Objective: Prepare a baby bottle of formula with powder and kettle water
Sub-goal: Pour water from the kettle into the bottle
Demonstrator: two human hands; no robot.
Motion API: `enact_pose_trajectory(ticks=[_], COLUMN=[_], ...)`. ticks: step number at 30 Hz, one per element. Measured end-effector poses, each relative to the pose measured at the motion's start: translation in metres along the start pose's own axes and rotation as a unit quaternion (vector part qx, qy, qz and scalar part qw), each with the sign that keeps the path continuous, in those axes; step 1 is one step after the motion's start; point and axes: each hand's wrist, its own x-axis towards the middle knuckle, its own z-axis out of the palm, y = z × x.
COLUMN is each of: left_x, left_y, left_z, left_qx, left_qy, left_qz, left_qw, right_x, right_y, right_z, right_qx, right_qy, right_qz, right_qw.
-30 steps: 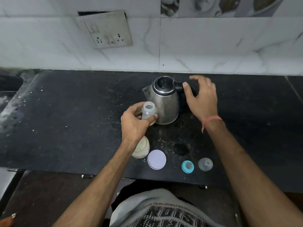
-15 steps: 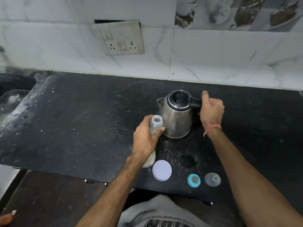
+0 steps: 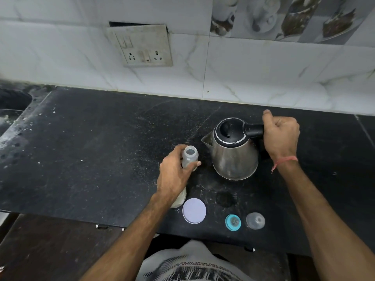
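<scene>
Head view: your left hand (image 3: 174,175) grips the open baby bottle (image 3: 189,157) upright, just left of the steel kettle (image 3: 233,153) on the black counter (image 3: 91,149). Your right hand (image 3: 281,134) is clenched round the kettle handle (image 3: 253,129). Teal nipple ring (image 3: 233,222) near front edge.

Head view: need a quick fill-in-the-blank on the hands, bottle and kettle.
1. The right hand grips the kettle by its ____.
2. The left hand holds the open ____.
3. The kettle's spout points toward the ____.
4. The teal ring lies between the white lid and the clear ____.

Missing words: handle; bottle; bottle; cap
</scene>
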Motion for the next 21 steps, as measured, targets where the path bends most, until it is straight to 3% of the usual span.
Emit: enact_pose_trajectory(ticks=[21], left_x=[0.001], left_y=[0.002], left_z=[0.004], left_qx=[0.091], left_qy=[-0.046], left_qz=[0.003], left_qw=[0.995], right_x=[-0.002], right_y=[-0.039], right_z=[-0.006], right_qx=[-0.130], right_qy=[-0.046], right_qz=[-0.142], right_qw=[0.980])
